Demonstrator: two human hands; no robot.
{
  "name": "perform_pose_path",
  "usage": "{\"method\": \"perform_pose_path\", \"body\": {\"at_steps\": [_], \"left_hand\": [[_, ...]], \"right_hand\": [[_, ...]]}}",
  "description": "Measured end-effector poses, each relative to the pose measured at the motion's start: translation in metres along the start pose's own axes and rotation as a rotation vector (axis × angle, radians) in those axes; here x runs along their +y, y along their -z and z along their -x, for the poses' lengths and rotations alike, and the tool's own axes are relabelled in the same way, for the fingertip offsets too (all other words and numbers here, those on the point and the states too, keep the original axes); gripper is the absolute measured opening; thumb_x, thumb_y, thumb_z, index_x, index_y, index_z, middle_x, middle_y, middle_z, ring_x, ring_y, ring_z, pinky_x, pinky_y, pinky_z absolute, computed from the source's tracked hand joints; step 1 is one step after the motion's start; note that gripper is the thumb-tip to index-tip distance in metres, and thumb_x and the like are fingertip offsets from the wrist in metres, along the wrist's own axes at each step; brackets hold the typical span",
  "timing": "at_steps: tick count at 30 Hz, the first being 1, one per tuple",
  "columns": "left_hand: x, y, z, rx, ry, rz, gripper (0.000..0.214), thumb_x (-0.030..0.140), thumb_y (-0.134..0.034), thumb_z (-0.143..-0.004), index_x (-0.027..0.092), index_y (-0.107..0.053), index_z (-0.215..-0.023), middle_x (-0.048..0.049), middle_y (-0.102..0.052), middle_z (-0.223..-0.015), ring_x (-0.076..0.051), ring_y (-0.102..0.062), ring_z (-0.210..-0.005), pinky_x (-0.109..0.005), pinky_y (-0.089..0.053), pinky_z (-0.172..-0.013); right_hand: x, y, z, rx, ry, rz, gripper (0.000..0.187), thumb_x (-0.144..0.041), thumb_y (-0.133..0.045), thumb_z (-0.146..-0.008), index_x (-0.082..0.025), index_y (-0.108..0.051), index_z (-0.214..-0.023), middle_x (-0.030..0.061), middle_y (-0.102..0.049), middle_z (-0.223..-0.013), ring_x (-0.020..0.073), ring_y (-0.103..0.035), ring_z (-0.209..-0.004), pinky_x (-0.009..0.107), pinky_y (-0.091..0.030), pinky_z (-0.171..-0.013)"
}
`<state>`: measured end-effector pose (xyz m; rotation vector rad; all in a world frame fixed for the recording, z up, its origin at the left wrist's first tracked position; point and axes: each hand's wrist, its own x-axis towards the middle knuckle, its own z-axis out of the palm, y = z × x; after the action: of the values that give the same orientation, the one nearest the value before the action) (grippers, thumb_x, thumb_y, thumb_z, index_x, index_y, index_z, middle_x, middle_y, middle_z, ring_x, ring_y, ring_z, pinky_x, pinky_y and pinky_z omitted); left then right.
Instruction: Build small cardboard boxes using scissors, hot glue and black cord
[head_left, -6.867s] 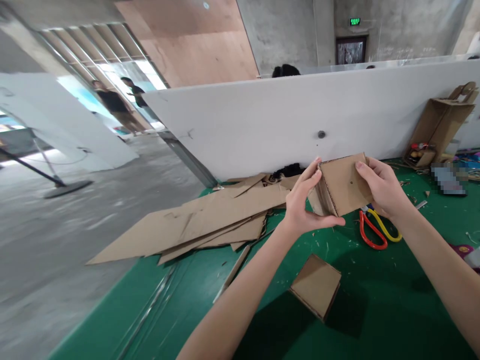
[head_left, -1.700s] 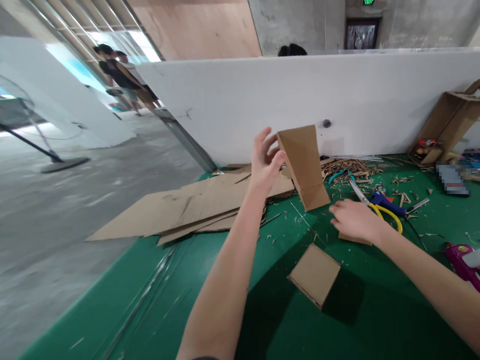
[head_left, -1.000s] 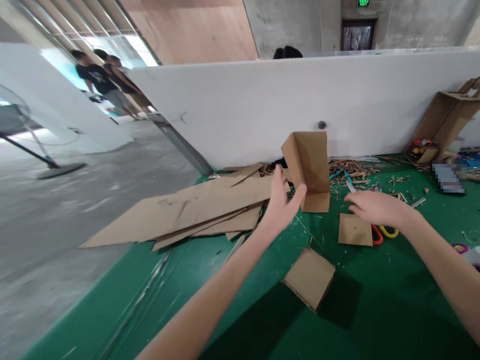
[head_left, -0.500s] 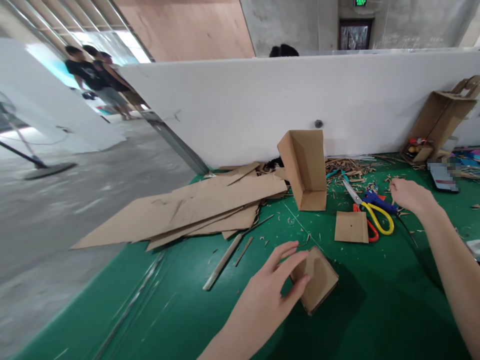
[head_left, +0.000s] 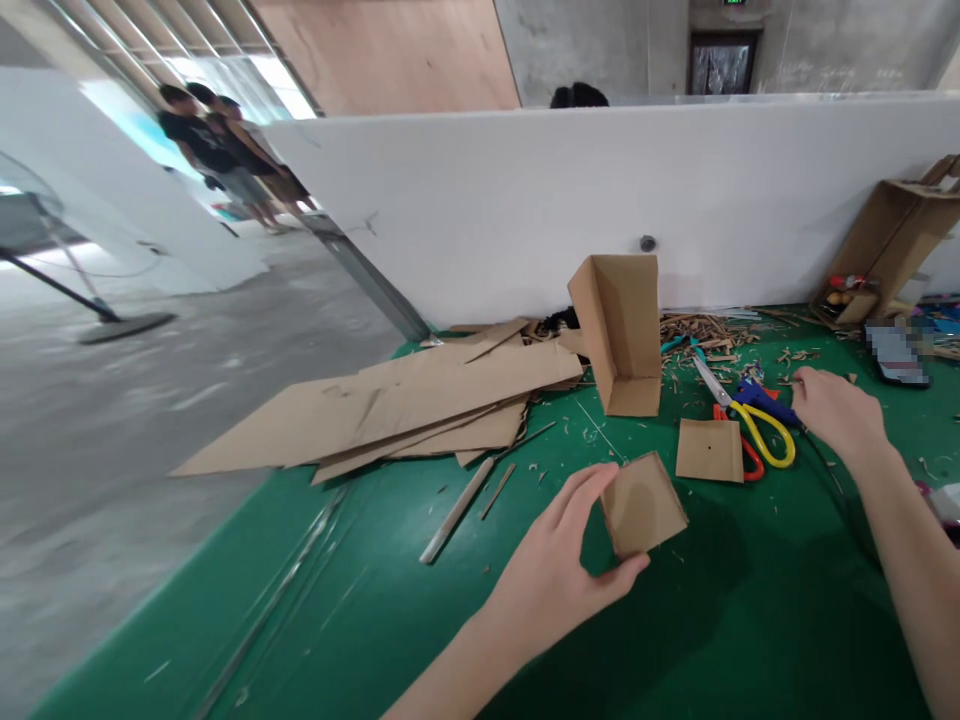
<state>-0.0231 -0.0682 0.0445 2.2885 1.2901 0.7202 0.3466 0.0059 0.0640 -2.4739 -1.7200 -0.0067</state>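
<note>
My left hand (head_left: 559, 560) grips a small cardboard square (head_left: 646, 505) with visible edges, fingers on its far left side and thumb at its near edge. Over the green table, my right hand (head_left: 840, 412) is closed beside the handle end of a blue glue gun (head_left: 766, 402); its fingertips are partly hidden, so what they hold cannot be made out. Yellow-handled scissors (head_left: 776, 445) lie left of that hand. Another cardboard square (head_left: 709, 450) with a small dark hole rests partly over a red-orange handle (head_left: 752, 460).
An open cardboard corner box (head_left: 619, 335) stands near the white partition (head_left: 480, 200). Flat cardboard sheets (head_left: 420, 400) overhang the table's left edge. Cardboard scraps (head_left: 720, 335), a phone (head_left: 896, 352) and a tall cardboard construction (head_left: 885, 245) are farther right. People (head_left: 225, 150) stand in the left background.
My left hand has closed around the cardboard square, which is now turned and tilted. My right hand stays beside the glue gun. The whole view has shifted slightly.
</note>
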Motion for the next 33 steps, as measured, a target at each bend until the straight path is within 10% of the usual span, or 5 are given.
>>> {"method": "perform_pose_path", "body": {"at_steps": [3,9,22,28,33], "left_hand": [[-0.002,-0.007,-0.015,-0.007,-0.014,0.037,0.078,0.050,-0.071,-0.078,0.038,-0.034,-0.145,-0.0124,-0.052,-0.141,-0.036,-0.056,-0.127,-0.054,-0.055,-0.099],[-0.011,-0.023,-0.025,0.011,-0.073,0.122,0.082,0.052,-0.067,-0.084,0.033,-0.024,-0.151,-0.0138,-0.032,-0.158,-0.034,-0.037,-0.145,-0.052,-0.045,-0.112],[-0.085,0.042,-0.073,-0.091,0.236,-0.902,0.031,0.021,-0.039,-0.094,0.015,-0.069,-0.098,-0.0171,-0.063,-0.112,-0.035,-0.060,-0.107,-0.045,-0.054,-0.083],[-0.097,0.038,-0.085,-0.099,0.278,-0.802,0.030,0.019,-0.039,-0.092,0.013,-0.068,-0.086,-0.0193,-0.061,-0.111,-0.035,-0.057,-0.108,-0.044,-0.053,-0.078],[-0.056,0.051,-0.081,-0.004,0.269,-0.414,0.022,0.029,-0.046,-0.090,0.016,-0.062,-0.083,-0.0111,-0.060,-0.109,-0.024,-0.063,-0.092,-0.037,-0.051,-0.079]], "right_hand": [[-0.032,0.002,0.028,0.227,0.392,-0.196,0.047,-0.033,-0.029,-0.100,-0.020,-0.050,-0.140,0.0161,-0.057,-0.139,0.0300,-0.059,-0.119,0.043,-0.052,-0.091],[-0.081,-0.030,0.080,0.183,1.032,-0.543,0.068,-0.053,-0.051,-0.091,-0.019,-0.036,-0.148,0.0188,-0.047,-0.146,0.0336,-0.044,-0.137,0.051,-0.044,-0.107],[-0.099,-0.060,0.086,0.127,1.047,-0.498,0.061,-0.020,-0.051,-0.087,-0.021,-0.035,-0.146,0.0181,-0.049,-0.143,0.0316,-0.046,-0.132,0.046,-0.059,-0.086],[-0.107,-0.061,0.092,0.269,1.063,-0.483,0.063,-0.015,-0.049,-0.087,-0.016,-0.033,-0.147,0.0218,-0.050,-0.141,0.0343,-0.046,-0.133,0.053,-0.057,-0.093],[-0.101,-0.042,0.093,0.632,1.271,-0.592,0.053,-0.017,-0.053,-0.081,-0.017,-0.047,-0.134,0.0165,-0.060,-0.125,0.0297,-0.054,-0.125,0.067,-0.038,-0.110]]}}
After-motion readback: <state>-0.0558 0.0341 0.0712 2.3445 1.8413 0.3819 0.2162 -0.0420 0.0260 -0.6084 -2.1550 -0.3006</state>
